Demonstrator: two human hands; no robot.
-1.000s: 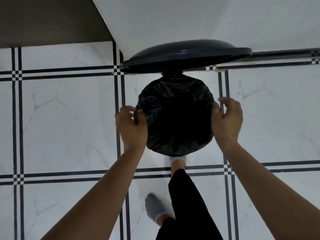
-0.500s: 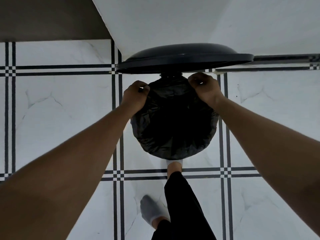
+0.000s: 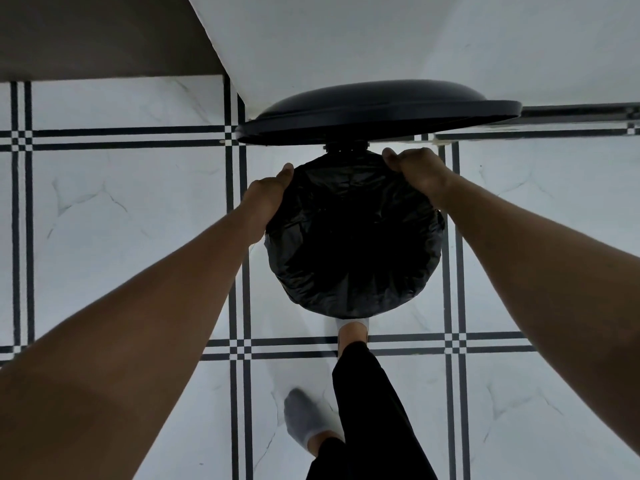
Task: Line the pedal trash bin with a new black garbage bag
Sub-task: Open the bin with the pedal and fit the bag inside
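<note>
The round pedal trash bin stands on the tiled floor straight below me, its dark lid [image 3: 377, 112] raised upright at the back. A crinkled black garbage bag [image 3: 353, 237] fills the opening and drapes over the rim all round, hiding the bin's wall. My left hand [image 3: 268, 194] grips the bag's edge at the back left of the rim. My right hand [image 3: 414, 169] grips the bag's edge at the back right, just under the lid's hinge. A foot in a white sock [image 3: 353, 329] sits at the bin's front, where the pedal is hidden.
White marble-look floor tiles [image 3: 121, 220] with dark double lines surround the bin. A white wall [image 3: 346, 39] rises behind the lid, with a dark surface [image 3: 97, 32] at the upper left. My other foot in a grey sock [image 3: 308, 422] rests further back.
Both hands moved from the sides of the rim to its back near the hinge, and now press down lower over the bag's edge there. The lid stays up.
</note>
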